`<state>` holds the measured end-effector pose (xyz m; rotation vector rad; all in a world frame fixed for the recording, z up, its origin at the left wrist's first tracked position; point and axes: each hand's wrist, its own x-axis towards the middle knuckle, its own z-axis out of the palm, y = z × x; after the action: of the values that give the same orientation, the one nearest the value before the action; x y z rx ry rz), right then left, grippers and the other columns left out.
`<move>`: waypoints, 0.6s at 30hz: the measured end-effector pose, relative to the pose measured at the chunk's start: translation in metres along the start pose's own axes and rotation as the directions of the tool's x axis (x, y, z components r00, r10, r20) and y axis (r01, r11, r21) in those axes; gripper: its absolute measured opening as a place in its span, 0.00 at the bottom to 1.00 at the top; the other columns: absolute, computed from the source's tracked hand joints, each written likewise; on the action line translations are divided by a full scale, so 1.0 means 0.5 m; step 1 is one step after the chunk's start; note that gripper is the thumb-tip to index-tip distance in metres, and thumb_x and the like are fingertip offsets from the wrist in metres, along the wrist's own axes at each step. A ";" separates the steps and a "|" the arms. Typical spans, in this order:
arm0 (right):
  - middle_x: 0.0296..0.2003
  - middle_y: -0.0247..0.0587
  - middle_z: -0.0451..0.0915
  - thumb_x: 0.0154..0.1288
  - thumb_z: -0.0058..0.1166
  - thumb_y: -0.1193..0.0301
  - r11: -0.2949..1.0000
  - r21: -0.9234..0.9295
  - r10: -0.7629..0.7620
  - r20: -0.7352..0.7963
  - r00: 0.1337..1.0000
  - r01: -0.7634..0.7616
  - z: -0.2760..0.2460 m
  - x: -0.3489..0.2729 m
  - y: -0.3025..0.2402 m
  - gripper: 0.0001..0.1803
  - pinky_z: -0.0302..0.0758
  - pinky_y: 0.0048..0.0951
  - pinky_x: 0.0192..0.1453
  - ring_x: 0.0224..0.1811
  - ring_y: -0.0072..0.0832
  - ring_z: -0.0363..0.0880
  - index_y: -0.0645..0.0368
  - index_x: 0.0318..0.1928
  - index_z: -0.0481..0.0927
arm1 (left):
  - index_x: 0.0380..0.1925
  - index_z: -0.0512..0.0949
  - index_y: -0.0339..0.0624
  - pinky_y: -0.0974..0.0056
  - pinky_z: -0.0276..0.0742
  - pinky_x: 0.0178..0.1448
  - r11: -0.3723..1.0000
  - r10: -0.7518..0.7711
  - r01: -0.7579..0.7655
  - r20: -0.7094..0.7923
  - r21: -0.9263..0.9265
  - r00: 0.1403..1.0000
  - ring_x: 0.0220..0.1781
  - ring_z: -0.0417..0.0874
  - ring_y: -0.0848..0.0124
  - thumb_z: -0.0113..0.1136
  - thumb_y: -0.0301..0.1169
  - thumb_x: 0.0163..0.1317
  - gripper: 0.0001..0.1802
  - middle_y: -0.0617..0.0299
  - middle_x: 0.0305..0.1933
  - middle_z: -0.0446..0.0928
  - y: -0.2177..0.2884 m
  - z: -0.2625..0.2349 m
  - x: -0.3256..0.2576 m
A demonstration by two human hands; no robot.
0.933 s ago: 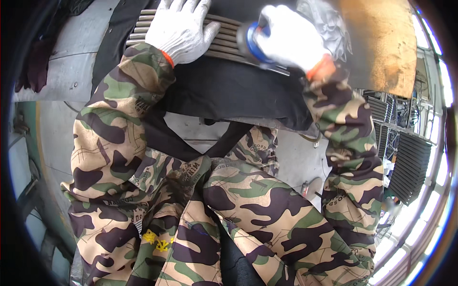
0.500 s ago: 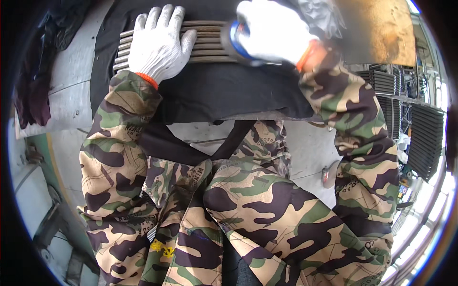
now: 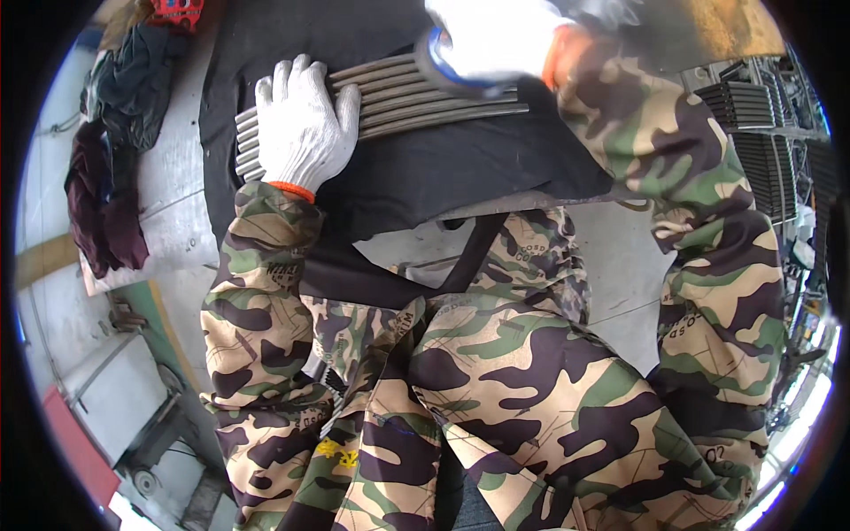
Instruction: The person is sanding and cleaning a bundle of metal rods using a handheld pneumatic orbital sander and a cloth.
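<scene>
Several slim grey metal rods lie side by side on a black cloth. My left hand, in a white knit glove with an orange cuff, rests flat across their left part, fingers stretched out and thumb apart. Over the right part of the rods, my right hand, gloved the same way, is closed on a round blue-rimmed tool. Motion smears that hand and the tool, so its exact kind cannot be made out. The tool hides some of the rods beneath it; whether it touches them I cannot tell.
Dark clothing and a maroon cloth lie on the table's left side. A tan, worn board is at the far right. Stacks of dark bars stand on racks to the right. A pale wheeled machine stands lower left.
The whole view has shifted and tilted, so the rods now slant. My left hand stays on the rods' left part. My right hand and the blue-rimmed tool are slightly farther from me over the rods.
</scene>
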<state>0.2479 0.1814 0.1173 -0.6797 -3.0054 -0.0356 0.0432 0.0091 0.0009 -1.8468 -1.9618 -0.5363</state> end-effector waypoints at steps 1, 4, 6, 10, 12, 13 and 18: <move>0.41 0.61 0.85 0.65 0.57 0.64 1.000 0.004 -0.005 -0.007 1.000 0.005 -0.011 -0.029 -0.006 0.14 0.85 0.53 0.47 0.44 0.58 0.88 0.62 0.44 0.84 | 0.56 0.79 0.29 0.40 0.68 0.69 1.000 0.023 -0.023 -0.009 -0.014 1.000 0.64 0.78 0.45 0.65 0.43 0.68 0.27 0.41 0.62 0.80 0.007 0.009 0.012; 0.39 0.60 0.85 0.65 0.57 0.65 0.997 0.011 -0.071 -0.056 0.996 0.072 -0.007 -0.049 -0.011 0.14 0.85 0.52 0.47 0.42 0.55 0.88 0.61 0.44 0.84 | 0.59 0.78 0.30 0.40 0.70 0.69 0.997 0.022 -0.018 -0.052 0.081 0.998 0.65 0.78 0.46 0.62 0.44 0.70 0.29 0.42 0.63 0.79 0.011 0.001 0.020; 0.37 0.59 0.85 0.65 0.57 0.65 0.999 -0.045 -0.017 -0.047 0.999 0.015 -0.003 -0.027 0.023 0.13 0.84 0.52 0.46 0.41 0.55 0.88 0.61 0.43 0.84 | 0.62 0.78 0.32 0.41 0.70 0.69 0.997 0.018 -0.018 0.008 0.081 1.000 0.65 0.78 0.46 0.60 0.45 0.71 0.29 0.43 0.65 0.79 0.007 0.011 0.030; 0.42 0.60 0.85 0.66 0.57 0.65 0.999 0.018 -0.050 0.052 0.997 0.049 -0.027 -0.055 -0.005 0.14 0.84 0.53 0.49 0.44 0.55 0.88 0.62 0.45 0.84 | 0.61 0.80 0.34 0.42 0.71 0.68 0.991 0.041 -0.040 -0.008 0.128 0.999 0.64 0.79 0.47 0.60 0.46 0.71 0.28 0.44 0.63 0.80 -0.013 0.022 0.028; 0.40 0.60 0.84 0.65 0.58 0.65 0.999 -0.004 -0.041 0.015 0.999 0.041 -0.015 -0.065 0.006 0.14 0.84 0.53 0.49 0.44 0.55 0.87 0.62 0.45 0.84 | 0.60 0.80 0.34 0.42 0.71 0.68 0.993 0.043 -0.042 -0.007 0.107 0.999 0.63 0.79 0.47 0.60 0.46 0.71 0.28 0.44 0.63 0.80 -0.009 0.024 0.039; 0.40 0.59 0.84 0.66 0.58 0.65 1.000 -0.008 -0.006 0.049 0.999 0.006 -0.024 -0.053 0.017 0.14 0.84 0.54 0.48 0.43 0.55 0.87 0.62 0.44 0.83 | 0.60 0.80 0.34 0.41 0.71 0.68 0.995 0.052 -0.051 -0.008 0.088 0.999 0.63 0.79 0.46 0.60 0.46 0.71 0.28 0.44 0.63 0.80 -0.010 0.024 0.045; 0.39 0.60 0.83 0.65 0.56 0.66 0.990 0.037 -0.138 -0.030 0.990 0.140 -0.012 -0.067 0.001 0.13 0.83 0.54 0.45 0.43 0.55 0.86 0.62 0.43 0.83 | 0.61 0.79 0.32 0.42 0.70 0.68 0.992 0.036 -0.037 0.006 0.118 0.999 0.63 0.78 0.47 0.60 0.45 0.71 0.29 0.44 0.63 0.79 0.001 -0.002 0.015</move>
<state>0.2789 0.1672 0.1212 -0.4613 -3.0126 0.0066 0.0432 0.0152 0.0056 -1.8084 -1.9151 -0.3964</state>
